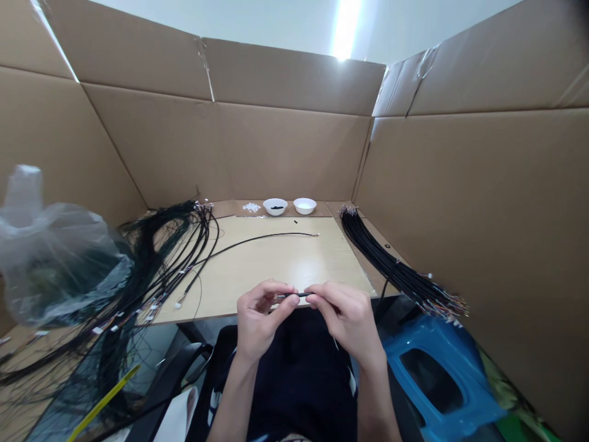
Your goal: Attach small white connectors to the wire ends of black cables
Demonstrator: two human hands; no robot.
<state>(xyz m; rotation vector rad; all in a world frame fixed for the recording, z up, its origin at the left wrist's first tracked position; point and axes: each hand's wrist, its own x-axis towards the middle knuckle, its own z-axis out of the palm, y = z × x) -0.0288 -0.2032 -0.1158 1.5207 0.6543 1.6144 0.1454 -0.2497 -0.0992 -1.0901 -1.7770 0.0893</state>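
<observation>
With fingers of both the left hand [260,312] and right hand [346,312] clamped on a black cable [304,294] near the worktop's [262,264] front edge, apparent two-handed manipulation requires steady alignment next.

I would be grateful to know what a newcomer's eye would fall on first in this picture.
Probably the left hand and right hand at the table's near edge, pinching a thin black piece between them. Next, the thick black cable bundle stretching along the right, and the dark cable tangle beside a cloudy plastic bag on the left. Bright blue plastic also stands out at lower right.
</observation>
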